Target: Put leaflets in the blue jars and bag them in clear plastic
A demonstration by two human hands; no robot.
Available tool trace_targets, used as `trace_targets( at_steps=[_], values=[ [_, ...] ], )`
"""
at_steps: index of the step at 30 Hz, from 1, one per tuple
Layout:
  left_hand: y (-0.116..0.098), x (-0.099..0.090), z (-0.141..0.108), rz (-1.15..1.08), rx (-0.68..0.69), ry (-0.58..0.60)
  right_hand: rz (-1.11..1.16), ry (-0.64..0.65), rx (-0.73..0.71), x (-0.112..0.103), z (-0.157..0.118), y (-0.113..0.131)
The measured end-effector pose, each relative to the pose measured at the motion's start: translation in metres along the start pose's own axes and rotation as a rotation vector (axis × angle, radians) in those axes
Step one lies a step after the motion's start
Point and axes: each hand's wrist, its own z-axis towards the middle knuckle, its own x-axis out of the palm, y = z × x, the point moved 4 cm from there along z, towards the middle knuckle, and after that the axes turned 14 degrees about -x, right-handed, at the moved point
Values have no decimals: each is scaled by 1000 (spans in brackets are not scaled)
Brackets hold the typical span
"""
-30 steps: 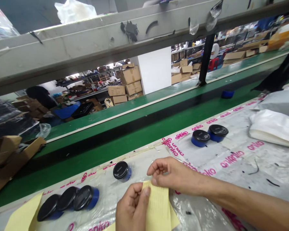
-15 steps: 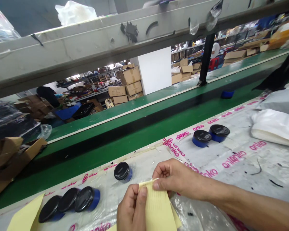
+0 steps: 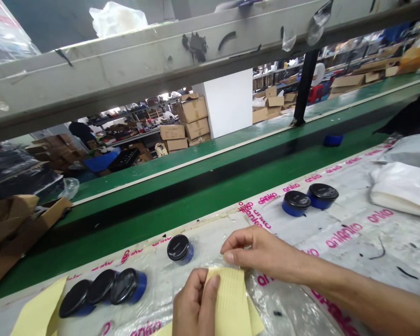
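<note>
My left hand (image 3: 196, 301) pinches a stack of yellow sheets (image 3: 231, 298), thumb on top, near the bottom middle. Faint rows of small marks run across the top sheet. Just above its upper edge, my right hand (image 3: 243, 247) has thumb and forefinger pressed together; whatever may lie between them is too small or clear to make out. Closest to the hands is a round blue jar with a black lid (image 3: 178, 248), lying tilted. Further left, three similar jars (image 3: 128, 285) lean in a row.
Two more jars (image 3: 322, 195) stand at the right on the plastic-covered table with pink print. Yellow paper (image 3: 38, 308) lies at the lower left, white bags (image 3: 406, 186) at the right. Beyond runs a green conveyor (image 3: 210, 186) carrying a blue round piece (image 3: 333, 140); a grey beam (image 3: 126, 60) crosses above.
My right hand has come away from the top edge of the yellow sheets and is now slightly above them. My left hand keeps its grip. The view has shifted slightly.
</note>
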Motion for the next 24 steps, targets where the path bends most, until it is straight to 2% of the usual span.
trace_targets(
  at_steps=[3, 7, 12, 15, 20, 24],
  values=[
    [-1, 3, -1, 29, 2, 47, -74, 63, -20, 1, 0, 4],
    [-4, 5, -2, 96, 60, 31, -53, 132, 18, 7, -1, 4],
    [-6, 6, -3, 142, 138, 6, -145, 136, 9, 9, -2, 4],
    [-3, 6, -3, 175, 156, -25, -231, 147, -24, 10, -4, 6],
    [-4, 7, -3, 250, 205, -103, -386, 142, -163, 11, -7, 16],
    [-10, 8, -6, 277, 270, -174, -370, 122, -181, 12, -8, 18]
  ],
)
